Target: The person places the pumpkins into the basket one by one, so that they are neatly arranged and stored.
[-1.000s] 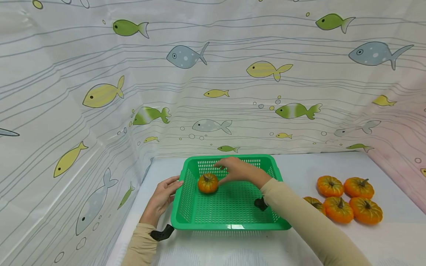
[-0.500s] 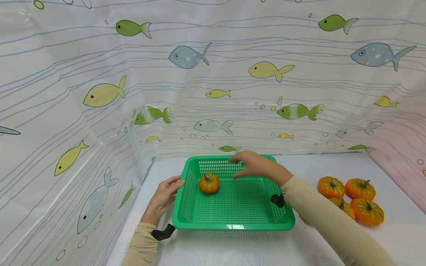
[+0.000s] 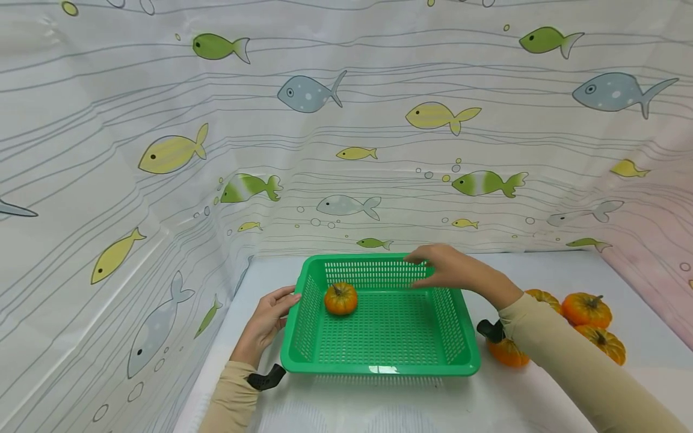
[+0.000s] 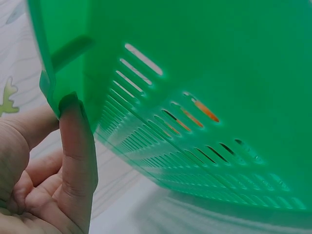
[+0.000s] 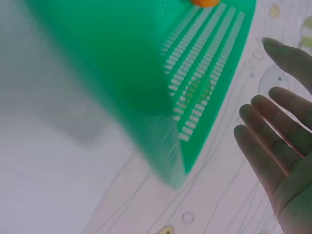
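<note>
A green plastic basket (image 3: 379, 369) with slotted walls stands on the table. One small orange pumpkin (image 3: 341, 299) with a dark stem sits inside, near the left wall. My left hand (image 3: 267, 320) holds the basket's left rim, its fingers at the rim's edge in the left wrist view. Above the basket's back right corner is my right hand (image 3: 452, 267), with nothing in it. Its fingers (image 5: 268, 141) are spread and relaxed in the right wrist view, apart from the basket wall (image 5: 214, 117).
Several more small pumpkins (image 3: 586, 309) lie on the table right of the basket, partly hidden by the right sleeve (image 3: 574, 355). Another pumpkin (image 3: 509, 353) sits near the basket's right side. A fish-printed sheet (image 3: 346, 174) hangs behind and at both sides.
My right hand has moved away from the pumpkin in the basket, rightward to the basket's back right corner. The left hand has stayed on the rim.
</note>
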A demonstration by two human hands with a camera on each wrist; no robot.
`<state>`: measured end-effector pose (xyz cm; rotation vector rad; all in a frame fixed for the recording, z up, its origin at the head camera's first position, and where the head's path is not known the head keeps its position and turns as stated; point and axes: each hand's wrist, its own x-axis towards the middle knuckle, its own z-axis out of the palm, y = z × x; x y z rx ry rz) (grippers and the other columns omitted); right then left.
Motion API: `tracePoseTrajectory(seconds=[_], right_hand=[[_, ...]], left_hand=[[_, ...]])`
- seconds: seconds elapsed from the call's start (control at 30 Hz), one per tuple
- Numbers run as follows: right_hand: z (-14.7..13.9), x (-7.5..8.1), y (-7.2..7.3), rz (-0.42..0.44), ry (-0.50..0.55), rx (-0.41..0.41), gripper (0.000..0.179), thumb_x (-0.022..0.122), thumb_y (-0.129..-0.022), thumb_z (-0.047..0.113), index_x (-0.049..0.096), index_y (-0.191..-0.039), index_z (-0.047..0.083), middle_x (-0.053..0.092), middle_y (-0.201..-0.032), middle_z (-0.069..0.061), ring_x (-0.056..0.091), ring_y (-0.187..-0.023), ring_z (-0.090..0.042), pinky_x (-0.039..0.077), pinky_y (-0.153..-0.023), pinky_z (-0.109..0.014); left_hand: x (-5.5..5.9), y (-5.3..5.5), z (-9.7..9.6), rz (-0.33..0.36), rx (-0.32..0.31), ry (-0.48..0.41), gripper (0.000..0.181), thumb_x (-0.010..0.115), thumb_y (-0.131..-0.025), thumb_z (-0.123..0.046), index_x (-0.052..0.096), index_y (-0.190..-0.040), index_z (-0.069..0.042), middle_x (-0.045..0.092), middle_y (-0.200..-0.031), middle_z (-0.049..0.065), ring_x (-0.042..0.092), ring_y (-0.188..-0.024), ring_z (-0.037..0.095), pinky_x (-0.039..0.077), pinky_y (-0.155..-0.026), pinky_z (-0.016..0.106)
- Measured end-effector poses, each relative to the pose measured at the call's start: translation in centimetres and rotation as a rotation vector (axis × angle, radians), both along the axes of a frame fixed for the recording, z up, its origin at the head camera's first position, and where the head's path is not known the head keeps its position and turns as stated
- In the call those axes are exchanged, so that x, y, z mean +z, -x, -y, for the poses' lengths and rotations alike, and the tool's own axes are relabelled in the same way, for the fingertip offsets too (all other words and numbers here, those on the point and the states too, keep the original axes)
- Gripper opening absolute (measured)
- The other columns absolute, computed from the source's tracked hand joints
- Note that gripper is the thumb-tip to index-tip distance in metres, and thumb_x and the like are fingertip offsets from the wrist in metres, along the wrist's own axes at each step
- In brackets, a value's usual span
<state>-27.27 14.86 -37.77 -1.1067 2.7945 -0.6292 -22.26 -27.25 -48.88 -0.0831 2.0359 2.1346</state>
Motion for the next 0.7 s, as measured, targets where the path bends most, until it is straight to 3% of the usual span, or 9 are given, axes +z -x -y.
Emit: tracePoseTrajectory(seconds=[0.27,0.47,0.7], right_hand=[[-3.9,-0.1,-0.8,0.052,0.033,-0.082,0.054,0.084,-0.088,0.027,0.067,-0.132,0.001,0.071,-0.129,-0.017,0.069,-0.116,-0.039,0.063,-0.092,-0.05],[-6.9,-0.6,-1.1,0.038,0.031,-0.149,0.059,0.085,-0.087,0.03,0.065,-0.134,0.0,0.07,-0.131,-0.018,0.068,-0.117,-0.039,0.065,-0.087,-0.048],[-9.9,-1.8,-1.5,0.063,0.006,-0.206,0.058,0.085,-0.087,0.03,0.066,-0.133,0.002,0.069,-0.131,-0.017,0.066,-0.12,-0.039,0.062,-0.094,-0.053]], left_hand=[[-0.1,0.0,-0.1,0.005,0.013,0.007,0.053,0.065,-0.103,-0.017,0.047,-0.149,0.003,0.074,-0.11,-0.005,0.075,-0.091,0.008,0.065,-0.077,0.026],[-0.1,-0.1,0.0,0.004,0.012,0.006,0.054,0.065,-0.103,-0.017,0.046,-0.149,0.003,0.073,-0.111,-0.004,0.075,-0.091,0.007,0.065,-0.077,0.025],[-0.1,-0.1,0.0,0.01,0.01,-0.005,0.054,0.064,-0.103,-0.016,0.045,-0.15,0.003,0.073,-0.111,-0.005,0.074,-0.09,0.007,0.065,-0.076,0.025]])
